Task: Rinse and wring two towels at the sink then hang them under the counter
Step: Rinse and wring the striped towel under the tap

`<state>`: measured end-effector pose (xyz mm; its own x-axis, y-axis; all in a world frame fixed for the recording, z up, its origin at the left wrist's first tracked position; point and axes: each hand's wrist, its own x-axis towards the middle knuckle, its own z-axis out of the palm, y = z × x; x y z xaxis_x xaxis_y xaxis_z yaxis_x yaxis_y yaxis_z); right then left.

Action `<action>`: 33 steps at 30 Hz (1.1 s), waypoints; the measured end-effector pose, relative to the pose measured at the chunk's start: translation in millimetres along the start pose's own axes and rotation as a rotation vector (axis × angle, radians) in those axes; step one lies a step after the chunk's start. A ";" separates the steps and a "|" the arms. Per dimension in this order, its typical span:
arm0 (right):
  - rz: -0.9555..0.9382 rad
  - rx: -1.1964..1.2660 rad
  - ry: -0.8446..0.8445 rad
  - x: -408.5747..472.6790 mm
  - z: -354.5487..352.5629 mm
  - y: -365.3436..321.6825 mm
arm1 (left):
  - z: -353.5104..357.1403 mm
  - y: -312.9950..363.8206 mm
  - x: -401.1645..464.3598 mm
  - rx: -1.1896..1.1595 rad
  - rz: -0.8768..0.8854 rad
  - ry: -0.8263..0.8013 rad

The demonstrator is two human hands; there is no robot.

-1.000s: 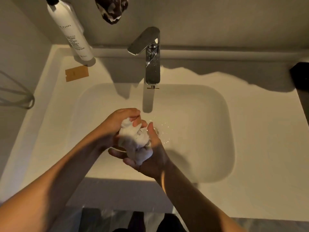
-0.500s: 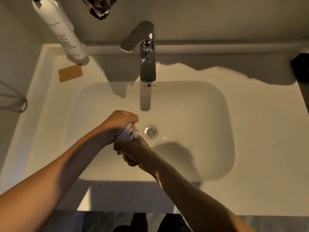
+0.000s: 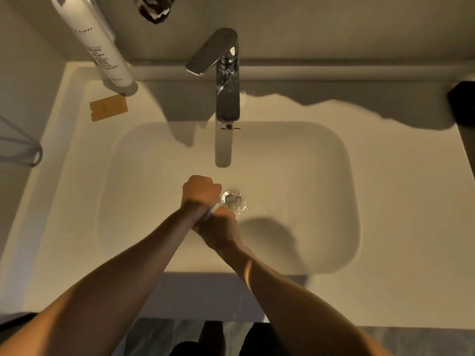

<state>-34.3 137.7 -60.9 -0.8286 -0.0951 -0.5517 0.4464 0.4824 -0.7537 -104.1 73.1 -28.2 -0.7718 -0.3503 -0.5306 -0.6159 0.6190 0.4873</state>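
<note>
The head camera looks straight down at a pale sink (image 3: 321, 155) set in a pale worktop (image 3: 385, 291); the landmark here is the round metal drain (image 3: 231, 199) near the middle of the basin. Just left of the drain, the left hand (image 3: 199, 191) is a tight fist, its grip closed on a white towel (image 3: 214, 209); just below the drain, the right hand (image 3: 219, 227) is also clenched, its grip closed on the same towel. The two fists sit one above the other and almost touch; only a thin white strip of towel shows between them, the rest hidden inside the hands. Both hands are held over the basin, and both bare forearms run from them down to the bottom edge of the picture. Small glints of water lie around the drain. Directly above the drain, at the back rim of the sink, stands a chrome faucet (image 3: 227, 98), its lever handle pointing to the left; no stream can be made out beneath its spout. Well up and to the left of the drain, a tall white bottle (image 3: 102, 50) stands on the worktop; just below it lies a small tan card (image 3: 108, 107). At the top edge, above the faucet, hangs a dark patterned cloth (image 3: 154, 9).
</note>
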 end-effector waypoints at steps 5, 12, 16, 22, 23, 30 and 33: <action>-0.034 -0.030 0.011 1.1 -3.0 3.3 | 3.3 -0.3 4.3 0.060 -0.013 0.003; -0.043 -0.118 0.009 -13.5 -18.3 4.5 | -4.8 -5.2 1.5 -0.449 -0.180 -0.345; 0.051 -0.140 0.068 -30.9 -57.8 21.5 | -4.3 -16.7 15.5 -0.881 -0.174 -0.537; 0.005 -0.029 0.035 -73.2 -67.9 38.5 | 38.9 -37.9 22.2 0.271 0.227 -0.356; -0.021 -0.022 0.032 -76.5 -67.0 39.5 | 43.8 -37.4 18.6 0.353 0.255 -0.356; -0.053 0.034 0.024 -75.4 -80.0 35.8 | 52.8 -37.9 24.2 0.415 0.416 0.003; 0.051 0.243 -0.024 -71.8 -85.0 28.3 | 17.1 -26.8 8.9 0.059 0.385 -0.145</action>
<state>9.2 232.2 -12.2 -0.7959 -0.0979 -0.5975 0.5582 0.2635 -0.7867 -91.7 65.4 -57.9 -0.9112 0.0151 -0.4118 -0.2732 0.7259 0.6312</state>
